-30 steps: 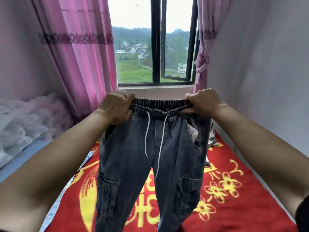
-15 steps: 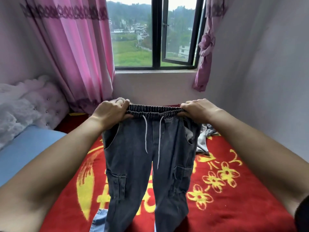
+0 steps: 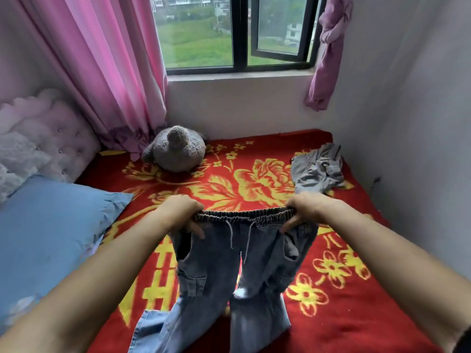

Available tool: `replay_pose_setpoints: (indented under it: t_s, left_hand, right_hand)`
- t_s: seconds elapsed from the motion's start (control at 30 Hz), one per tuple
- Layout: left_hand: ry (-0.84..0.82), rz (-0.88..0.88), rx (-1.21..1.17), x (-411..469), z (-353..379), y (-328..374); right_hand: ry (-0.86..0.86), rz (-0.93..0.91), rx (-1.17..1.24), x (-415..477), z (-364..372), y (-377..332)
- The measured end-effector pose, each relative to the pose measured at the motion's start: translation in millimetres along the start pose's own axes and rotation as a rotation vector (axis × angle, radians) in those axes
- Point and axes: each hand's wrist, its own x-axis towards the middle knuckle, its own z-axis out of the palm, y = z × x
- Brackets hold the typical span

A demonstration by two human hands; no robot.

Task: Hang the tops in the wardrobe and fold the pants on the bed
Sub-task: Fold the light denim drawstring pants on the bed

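The step in hand was the folding of the pants. The left grip (image 3: pixel 178 210) and the right grip (image 3: pixel 309 207) were each clamped on one end of the elastic waistband (image 3: pixel 244 215) of the jeans (image 3: pixel 216 271), fingers curled over its edge, so the band was stretched flat between them. Below the grips the jeans hung with the front toward the person and the two legs apart, and their lower part already lay on the bed (image 3: pixel 254 174). Beyond the right grip, well apart from it, lay crumpled grey pants (image 3: pixel 316 171), which seemed not yet folded. The next move, I judge, called for lowering the waistband onto the bed just under the grips, then bringing one grip across to the other, so that one leg lay on the other. The loose drawstrings (image 3: pixel 230 235) could bunch inside the fold.
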Motion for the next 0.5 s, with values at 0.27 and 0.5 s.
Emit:
replay_pose_setpoints:
  t_s: [0.27,0.5]
  left_hand:
    - [-0.666,-0.009,-0.255,56.7,76.9,45.6]
    - [-0.174,-0.366,-0.47,119.8,-13.7,-29.3]
  right_hand:
    - [-0.492,0.089,0.174,60.2,76.8,34.2]
    - [0.004,0.102,0.057,119.3,-63.4,59.3]
